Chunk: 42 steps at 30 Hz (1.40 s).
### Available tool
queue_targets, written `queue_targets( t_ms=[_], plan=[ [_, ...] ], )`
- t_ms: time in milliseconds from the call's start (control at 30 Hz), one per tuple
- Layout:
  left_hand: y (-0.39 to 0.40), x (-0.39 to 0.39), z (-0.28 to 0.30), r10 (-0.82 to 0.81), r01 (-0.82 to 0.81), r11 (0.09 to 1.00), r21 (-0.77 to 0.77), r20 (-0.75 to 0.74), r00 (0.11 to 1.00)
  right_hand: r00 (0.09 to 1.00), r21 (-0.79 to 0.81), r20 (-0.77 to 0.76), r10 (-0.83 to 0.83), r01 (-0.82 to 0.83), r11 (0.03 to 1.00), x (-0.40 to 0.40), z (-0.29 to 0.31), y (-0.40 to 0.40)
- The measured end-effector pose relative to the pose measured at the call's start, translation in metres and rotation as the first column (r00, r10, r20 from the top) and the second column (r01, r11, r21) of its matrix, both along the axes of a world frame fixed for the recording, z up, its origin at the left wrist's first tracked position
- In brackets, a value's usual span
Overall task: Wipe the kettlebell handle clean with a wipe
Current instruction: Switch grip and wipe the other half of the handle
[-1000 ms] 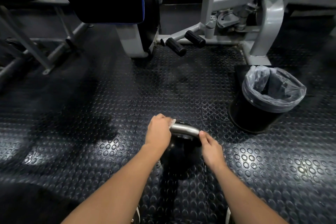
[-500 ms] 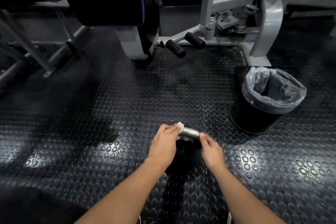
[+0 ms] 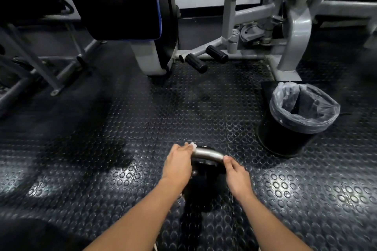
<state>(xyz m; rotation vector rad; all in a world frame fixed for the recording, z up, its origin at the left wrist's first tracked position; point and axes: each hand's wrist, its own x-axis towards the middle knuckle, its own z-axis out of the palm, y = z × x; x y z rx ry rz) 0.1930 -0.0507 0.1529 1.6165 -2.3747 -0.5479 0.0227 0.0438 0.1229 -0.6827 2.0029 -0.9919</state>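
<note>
Wiping at the handle's [image 3: 208, 154] left end: your left hand [image 3: 178, 162] curls round the bar with the wipe [image 3: 192, 145] pinched against steel. Your right hand [image 3: 236, 175] pinches the opposite end, likely steadying the kettlebell [image 3: 204, 187], which stands upright on the rubber floor [image 3: 183, 112] between your forearms.

One kettlebell [image 3: 204, 181] — one wipe [image 3: 192, 145] — one bin [image 3: 293, 120]

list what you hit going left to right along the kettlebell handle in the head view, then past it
left hand → wipe → kettlebell handle → right hand → lined bin
</note>
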Motion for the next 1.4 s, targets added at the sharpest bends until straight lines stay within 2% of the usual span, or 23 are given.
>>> queue_targets(
  t_ms=[133, 233, 367, 500, 667, 833, 1000, 1133, 1233, 1300, 1400],
  plan=[
    [0.023, -0.012, 0.017, -0.161, 0.161, 0.987, -0.001, 0.044, 0.986, 1.0, -0.012, 0.011, -0.009, 0.01, 1.0, 0.002, 0.001, 0.001],
    [0.016, -0.01, 0.014, -0.14, 0.14, 0.99, -0.001, 0.075, 0.987, 1.0, -0.028, 0.006, -0.005, 0.005, 1.0, 0.002, 0.001, 0.0],
    [0.009, -0.016, 0.011, -0.068, 0.068, 0.998, -0.006, 0.027, 0.997, 1.0, -0.026, 0.006, -0.009, 0.009, 1.0, 0.002, 0.0, 0.001],
    [0.029, -0.019, 0.009, -0.19, 0.19, 0.982, -0.011, 0.037, 0.981, 0.999, -0.03, 0.031, -0.018, 0.019, 0.999, 0.002, -0.001, 0.0],
    [0.001, -0.008, 0.002, 0.042, -0.041, 0.999, -0.018, 0.017, 0.999, 1.0, -0.017, 0.02, -0.02, 0.02, 1.0, 0.002, -0.001, 0.0],
    [0.022, -0.018, 0.017, -0.127, 0.128, 0.991, -0.034, 0.031, 0.991, 1.0, -0.004, -0.02, -0.004, 0.004, 1.0, 0.002, 0.003, 0.0],
    [0.003, -0.011, 0.004, 0.018, -0.018, 1.0, -0.007, 0.02, 1.0, 1.0, -0.016, 0.004, -0.012, 0.012, 1.0, 0.002, 0.001, 0.001],
    [0.026, -0.013, 0.003, -0.114, 0.114, 0.993, -0.017, 0.026, 0.993, 1.0, -0.027, 0.023, -0.014, 0.015, 1.0, 0.003, 0.003, 0.001],
    [0.019, -0.009, -0.001, -0.019, 0.02, 1.0, -0.014, 0.06, 0.998, 1.0, -0.03, 0.017, -0.01, 0.01, 1.0, 0.003, 0.002, 0.001],
    [0.013, -0.011, 0.003, 0.043, -0.043, 0.999, -0.009, 0.033, 0.999, 1.0, -0.032, 0.017, -0.013, 0.014, 0.999, 0.003, 0.001, 0.001],
    [0.022, -0.021, 0.009, -0.002, 0.002, 1.0, -0.016, -0.005, 1.0, 1.0, -0.03, 0.017, -0.009, 0.009, 1.0, 0.003, 0.001, 0.001]
  ],
)
